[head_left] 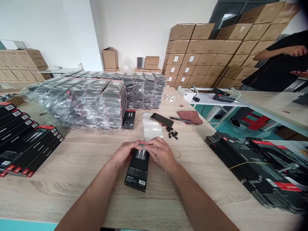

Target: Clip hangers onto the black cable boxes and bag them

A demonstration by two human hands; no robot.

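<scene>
A slim black retail box (136,171) with a clear window lies on the wooden table in front of me, its printed side and barcode upward. My left hand (125,152) grips its far left edge, thumb and fingers closed near the red top end. On the other side, my right hand (160,152) has its fingers closed on the box's far right corner. Through the window, two light cable connectors show. My fingers partly cover the top end, so I cannot tell whether its flap is open. Beyond my hands lies a clear plastic sheet (151,126).
Plastic-wrapped stacks of black boxes (96,102) fill the back left. A phone (162,120), pen (180,120), small black parts (172,133) and brown cloth (191,117) lie right of centre. Black boxes (31,144) stand left; flat cartons (255,166) lie right. A person (276,67) stands behind.
</scene>
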